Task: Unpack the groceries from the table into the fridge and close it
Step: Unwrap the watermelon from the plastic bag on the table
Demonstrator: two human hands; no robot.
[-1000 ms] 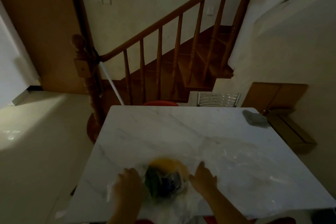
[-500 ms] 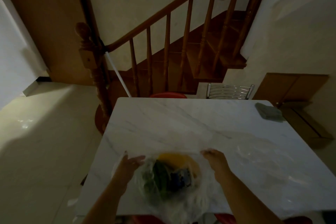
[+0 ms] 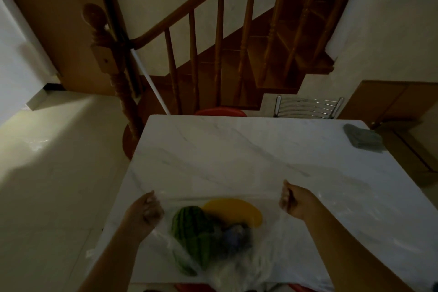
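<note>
Two bare hands pull a thin, crinkly clear plastic bag (image 3: 220, 256) wide open at the near edge of a smooth white marble-patterned table (image 3: 237, 149) in the lower half of the frame. Far left lies glossy pale floor tile; above it, upper left, stands a turned wooden newel post (image 3: 111, 64) with a round knob, from which a dark handrail and slim spindles climb toward the upper right. At lower left the left hand (image 3: 144, 212) is curled into a fist, pinching the bag's left rim. Just right of it, inside the film, sit a rounded green striped watermelon (image 3: 192, 227), a smooth yellow curved fruit (image 3: 234, 211) and, between and below them, a blurred bluish item I cannot identify. Further right the right hand (image 3: 292, 200) is likewise closed around the opposite rim, so the bag's mouth stretches taut between the fists. At the table's far right corner lies a folded grey cloth (image 3: 362, 138); behind the far edge a chrome chair back (image 3: 308, 106) shows. Compared with half a second ago, the hands have moved much farther apart, and the groceries now read more clearly through the plastic.
</note>
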